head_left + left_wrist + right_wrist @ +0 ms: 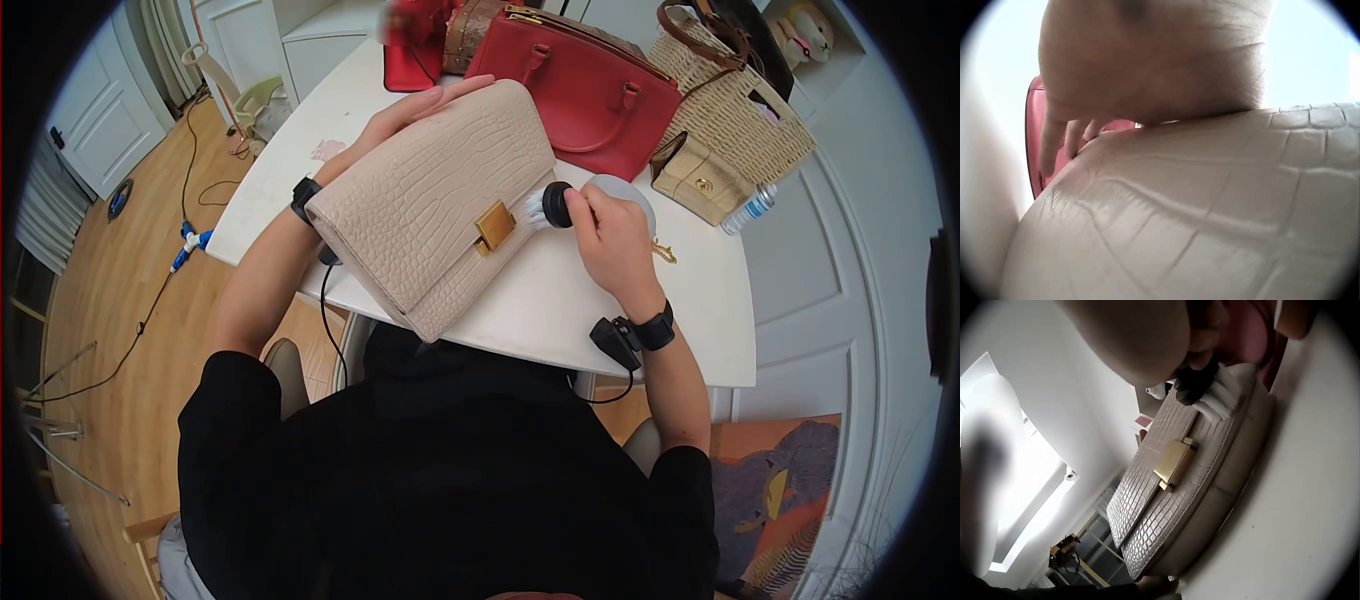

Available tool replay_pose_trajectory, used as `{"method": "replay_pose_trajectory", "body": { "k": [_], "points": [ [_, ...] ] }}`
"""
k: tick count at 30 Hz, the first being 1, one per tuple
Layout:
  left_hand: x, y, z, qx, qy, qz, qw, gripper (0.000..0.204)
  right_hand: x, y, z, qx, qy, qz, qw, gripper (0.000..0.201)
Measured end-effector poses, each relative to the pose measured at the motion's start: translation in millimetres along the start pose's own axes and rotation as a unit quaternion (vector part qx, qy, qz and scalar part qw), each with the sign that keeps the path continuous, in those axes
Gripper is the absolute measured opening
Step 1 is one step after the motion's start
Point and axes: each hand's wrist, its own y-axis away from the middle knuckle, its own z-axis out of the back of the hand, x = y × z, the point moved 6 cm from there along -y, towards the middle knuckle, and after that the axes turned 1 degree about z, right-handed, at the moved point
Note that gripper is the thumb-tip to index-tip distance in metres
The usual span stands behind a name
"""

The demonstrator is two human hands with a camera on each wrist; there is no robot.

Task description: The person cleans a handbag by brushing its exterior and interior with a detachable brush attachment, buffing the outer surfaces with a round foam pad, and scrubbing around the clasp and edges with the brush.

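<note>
A cream crocodile-textured bag point(430, 190) with a gold clasp point(495, 226) stands tilted at the table's near edge. The left hand point(405, 110) lies along its upper back edge with fingers extended; in the left wrist view the palm point(1147, 62) rests on the bag point(1210, 206). The right hand point(612, 240) pinches a round black-handled brush point(556, 204), its pale bristles against the bag beside the clasp. In the right wrist view the bristles point(1219, 397) touch the bag's front near the gold clasp point(1174, 464).
On the white table point(700, 320), a red handbag point(570, 95), a woven basket bag point(735, 110), a small gold bag point(700, 178) and a spray can point(750, 210) stand behind. A gold chain point(663, 251) lies right of the right hand. A cable point(325, 320) hangs from the left wrist.
</note>
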Motion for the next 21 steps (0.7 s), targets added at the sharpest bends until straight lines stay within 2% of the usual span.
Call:
{"method": "replay_pose_trajectory", "body": {
  "k": [3, 4, 5, 6, 8, 9, 11, 12, 16, 18, 19, 21],
  "points": [
    [-1.3, -1.6, -3.9, -0.008, 0.022, -0.020, 1.000, 0.072, -7.8, -0.4, -7.3, 0.025, -0.013, -0.019, 0.999, 0.035],
    [-0.8, -4.7, 3.0, -0.005, -0.097, -0.109, 0.989, 0.067, -13.6, 0.7, -13.7, 0.043, -0.023, -0.032, 0.998, 0.035],
    [-9.3, -4.4, -2.3, -0.001, -0.213, -0.196, 0.957, 0.064, -18.7, 2.6, -19.3, 0.062, -0.034, -0.044, 0.996, 0.036],
    [-9.1, -6.9, -4.0, 0.003, -0.215, -0.194, 0.957, 0.064, -20.6, 4.0, -21.7, 0.058, -0.035, -0.047, 0.997, 0.036],
    [-22.8, -3.8, -24.0, 0.010, -0.421, -0.327, 0.846, 0.059, -16.7, 6.4, -37.0, 0.125, -0.040, -0.022, 0.991, 0.035],
    [-26.9, -5.5, -28.4, 0.014, -0.423, -0.326, 0.845, 0.059, -15.1, 8.3, -40.1, 0.121, -0.042, -0.025, 0.991, 0.035],
    [-30.5, -7.6, -40.5, 0.031, -0.505, -0.329, 0.797, 0.061, -1.4, 15.4, -49.3, 0.159, -0.023, 0.054, 0.986, 0.033],
    [-33.2, -7.9, -41.7, 0.010, -0.519, -0.362, 0.774, 0.060, 1.1, 16.2, -49.4, 0.151, -0.007, 0.072, 0.986, 0.031],
    [-41.9, -2.1, -24.9, 0.001, -0.552, -0.384, 0.740, 0.060, 3.5, 8.4, -35.7, 0.134, -0.038, 0.021, 0.990, 0.031],
    [-46.3, 1.6, -22.4, -0.045, -0.590, -0.411, 0.694, 0.053, -0.7, 6.4, -21.4, 0.031, -0.086, 0.001, 0.996, 0.031],
    [-46.4, 2.7, -23.2, -0.046, -0.590, -0.411, 0.693, 0.053, 0.1, 6.1, -19.6, 0.031, -0.086, 0.002, 0.996, 0.031],
    [-48.4, 4.8, -19.8, -0.112, -0.626, -0.387, 0.668, 0.044, -3.9, 6.0, -7.3, -0.058, -0.187, -0.034, 0.980, 0.033]
  ]
}}
